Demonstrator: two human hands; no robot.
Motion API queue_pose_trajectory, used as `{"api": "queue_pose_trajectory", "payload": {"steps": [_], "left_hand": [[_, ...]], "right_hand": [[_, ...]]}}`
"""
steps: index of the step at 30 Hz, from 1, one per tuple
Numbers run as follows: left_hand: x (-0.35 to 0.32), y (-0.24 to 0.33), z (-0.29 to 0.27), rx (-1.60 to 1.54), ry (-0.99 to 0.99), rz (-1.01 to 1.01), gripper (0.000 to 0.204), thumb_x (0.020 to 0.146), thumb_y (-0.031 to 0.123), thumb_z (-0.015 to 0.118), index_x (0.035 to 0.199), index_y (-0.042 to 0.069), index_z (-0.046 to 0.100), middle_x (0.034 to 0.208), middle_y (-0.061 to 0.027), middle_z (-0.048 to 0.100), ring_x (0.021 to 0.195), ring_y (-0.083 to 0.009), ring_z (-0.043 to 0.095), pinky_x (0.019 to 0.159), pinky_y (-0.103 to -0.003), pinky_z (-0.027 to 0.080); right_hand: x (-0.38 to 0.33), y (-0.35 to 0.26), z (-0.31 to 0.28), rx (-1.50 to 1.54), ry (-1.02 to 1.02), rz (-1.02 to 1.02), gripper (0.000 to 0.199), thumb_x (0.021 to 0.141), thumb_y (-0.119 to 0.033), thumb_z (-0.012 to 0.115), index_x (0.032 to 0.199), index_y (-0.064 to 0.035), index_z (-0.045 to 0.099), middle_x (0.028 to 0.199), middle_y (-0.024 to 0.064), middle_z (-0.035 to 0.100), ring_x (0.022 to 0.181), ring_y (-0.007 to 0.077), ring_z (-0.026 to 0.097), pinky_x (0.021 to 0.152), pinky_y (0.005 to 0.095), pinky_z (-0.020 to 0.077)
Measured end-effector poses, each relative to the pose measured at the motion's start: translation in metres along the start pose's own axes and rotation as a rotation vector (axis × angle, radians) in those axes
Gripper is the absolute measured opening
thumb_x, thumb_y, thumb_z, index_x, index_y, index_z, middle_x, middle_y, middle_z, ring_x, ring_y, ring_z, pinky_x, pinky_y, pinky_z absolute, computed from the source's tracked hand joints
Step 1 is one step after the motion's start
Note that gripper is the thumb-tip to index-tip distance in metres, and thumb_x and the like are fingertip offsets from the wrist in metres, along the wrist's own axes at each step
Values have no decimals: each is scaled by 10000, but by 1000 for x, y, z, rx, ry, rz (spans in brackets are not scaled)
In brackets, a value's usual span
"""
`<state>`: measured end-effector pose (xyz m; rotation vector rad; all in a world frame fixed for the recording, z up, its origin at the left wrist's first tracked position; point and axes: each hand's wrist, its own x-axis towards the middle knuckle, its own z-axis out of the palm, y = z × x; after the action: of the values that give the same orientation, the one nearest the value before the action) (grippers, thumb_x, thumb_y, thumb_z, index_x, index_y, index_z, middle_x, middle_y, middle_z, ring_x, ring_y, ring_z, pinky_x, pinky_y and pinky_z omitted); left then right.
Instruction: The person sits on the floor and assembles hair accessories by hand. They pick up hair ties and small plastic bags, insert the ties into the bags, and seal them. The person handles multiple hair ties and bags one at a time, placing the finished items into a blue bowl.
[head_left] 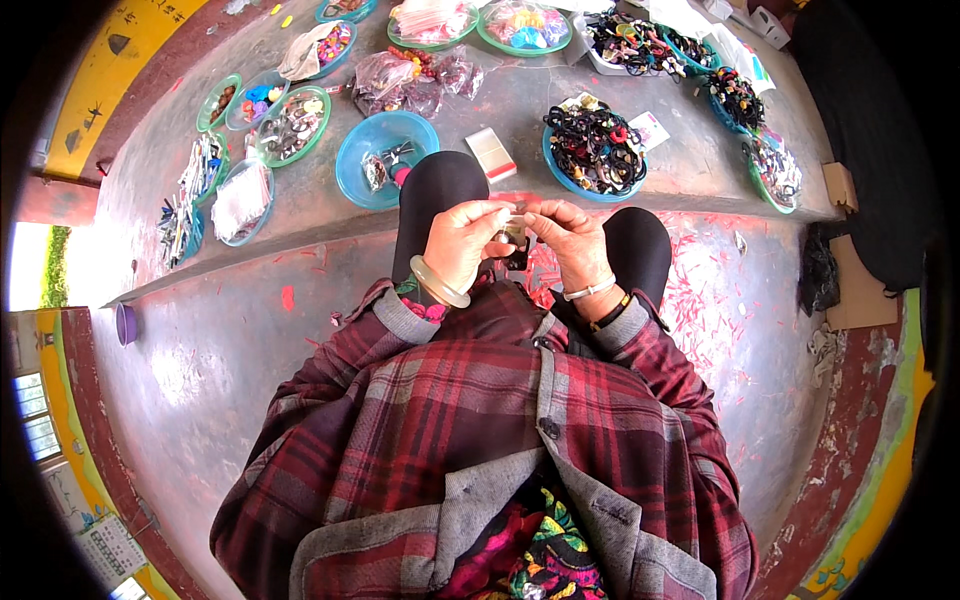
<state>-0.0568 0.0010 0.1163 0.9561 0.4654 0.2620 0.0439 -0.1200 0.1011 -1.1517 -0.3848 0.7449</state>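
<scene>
Pinching small dark hair accessory between left hand and right hand fingertips; judged light, fiddly; grip edges.

Jacket: dark red plaid, grey collar and cuffs, dark buttons.
Under layer: black cloth, bright flower pattern.
Trousers: black.
Left wrist: pale green bangle.
Right wrist: white bangle, dark band.
</scene>
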Motion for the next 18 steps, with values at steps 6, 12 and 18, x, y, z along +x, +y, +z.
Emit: {"api": "queue_pose_trajectory", "payload": {"steps": [6, 12, 18], "left_hand": [[-1, 2, 3, -15, -22, 2, 233, 886, 132, 474, 1027, -36, 552, 909, -78, 597, 724, -97, 576, 572, -198, 510], [1, -2, -3, 7, 6, 10, 232, 893, 157, 466, 1022, -18, 547, 905, -82, 599, 697, -104, 575, 553, -203, 512], [1, -1, -3, 25, 31, 9, 217, 894, 185, 469, 953, -6, 553, 846, -77, 598, 661, -105, 572, 524, -202, 504]], "right_hand": [[-3, -3, 1, -43, 9, 2, 94, 794, -53, 602, 878, -26, 632, 786, -11, 604, 702, 61, 509, 653, 194, 405], [-2, 4, -2, -96, -5, -34, 98, 834, -92, 559, 879, -28, 619, 791, -12, 597, 714, 64, 498, 669, 200, 400], [-2, 1, 2, -40, -38, -53, 101, 845, -89, 540, 865, -17, 608, 794, -4, 589, 725, 71, 498, 674, 205, 401]]}}
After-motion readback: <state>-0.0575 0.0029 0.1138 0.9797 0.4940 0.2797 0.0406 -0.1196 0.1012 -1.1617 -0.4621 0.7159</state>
